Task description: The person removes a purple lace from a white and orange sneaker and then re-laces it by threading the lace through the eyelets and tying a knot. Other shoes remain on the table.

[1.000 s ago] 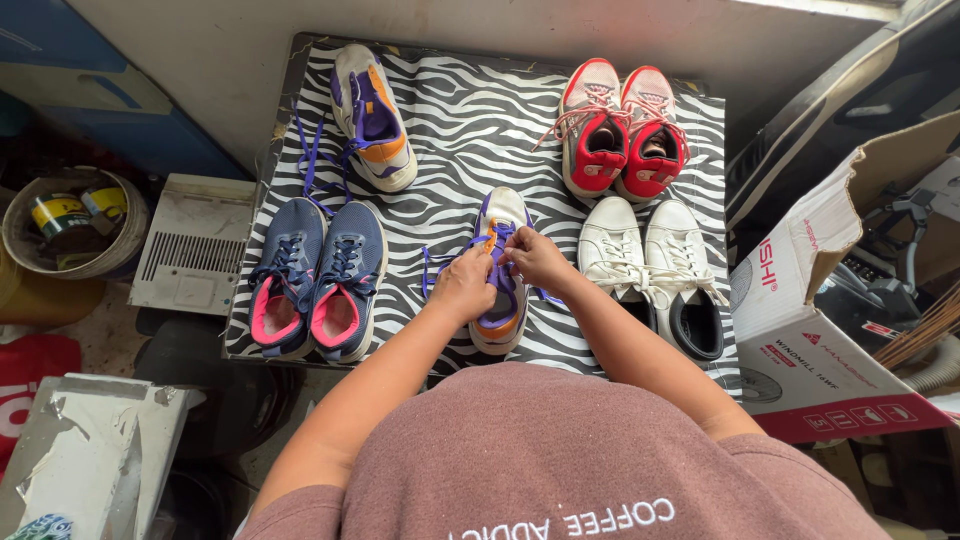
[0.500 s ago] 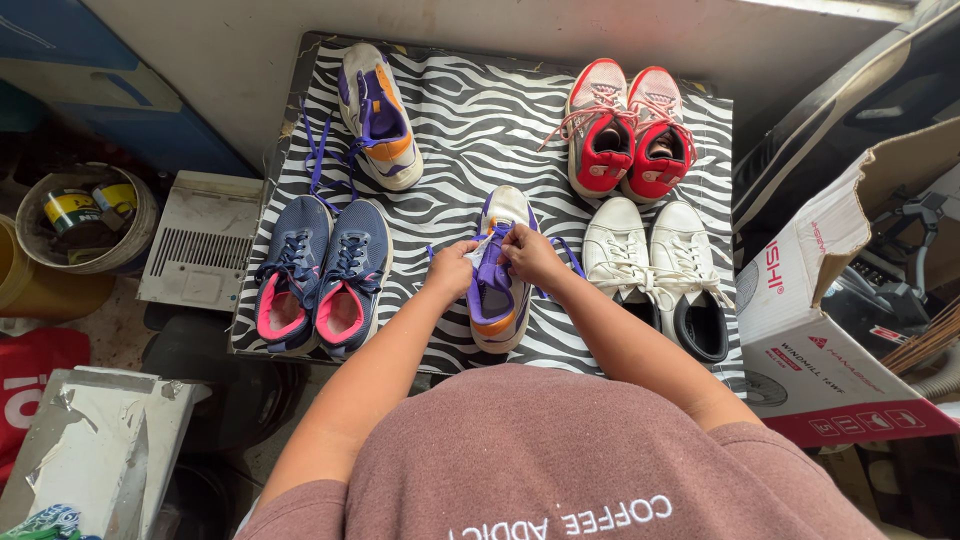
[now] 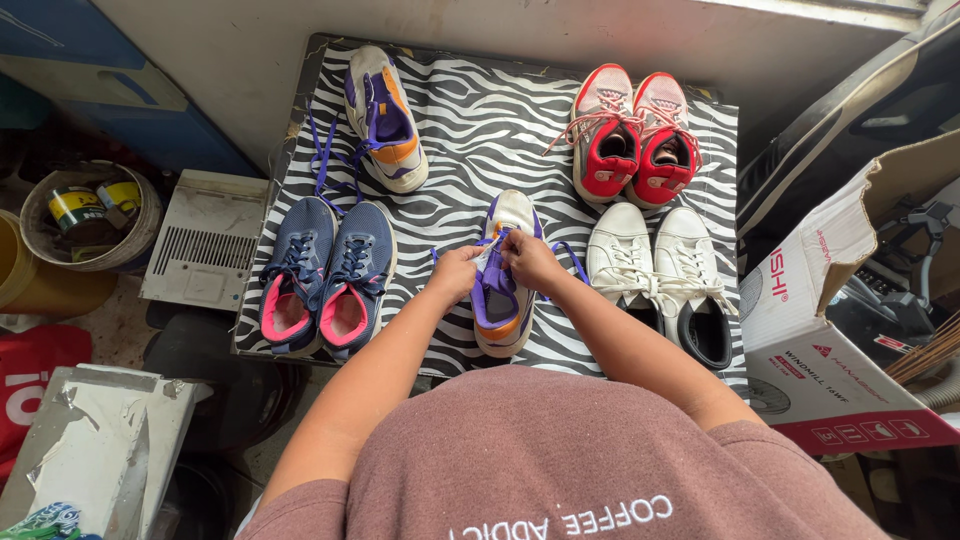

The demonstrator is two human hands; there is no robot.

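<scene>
Head view, looking straight down. A zebra-print mat carries 7 shoes, toes pointing away from the person.

Shoe in hand: white and purple sneaker, near the front middle of the mat, upright on its sole. Both hands meet over its lacing. Left hand sits at the shoe's left edge, fingers pinched together on the purple lace. Right hand sits just across, fingers likewise closed on lace near the upper eyelets. Loose lace ends trail out to either side of the shoe, so the lace is not tied off. Judgement: the shoe stands flat and close to the body so both hands can work the eyelets from above.

Its mate lies at the far left corner, tilted, with its own lace spilling toward the navy pair. Red pair stands far right; white pair is just right of the hands.

Off the mat: cardboard box right, bucket left.
</scene>
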